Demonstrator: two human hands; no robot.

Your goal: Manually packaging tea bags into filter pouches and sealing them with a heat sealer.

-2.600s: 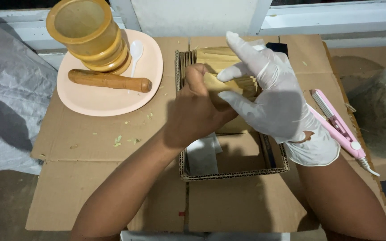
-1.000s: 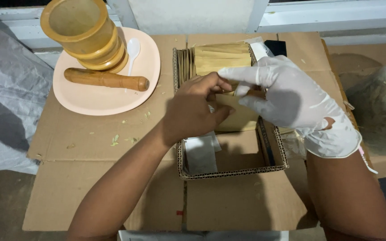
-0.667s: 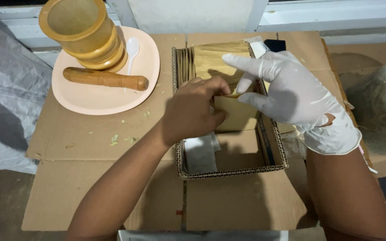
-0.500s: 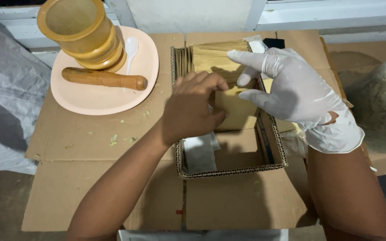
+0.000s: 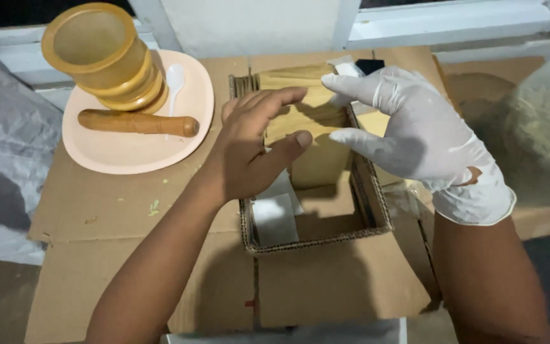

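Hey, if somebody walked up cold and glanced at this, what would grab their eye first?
Probably the mismatched hands in the middle: a bare left hand and a white-gloved right hand, both spread open over tan packets standing in a small cardboard box. Next, at upper left, a yellow mortar and wooden pestle on a peach plate.
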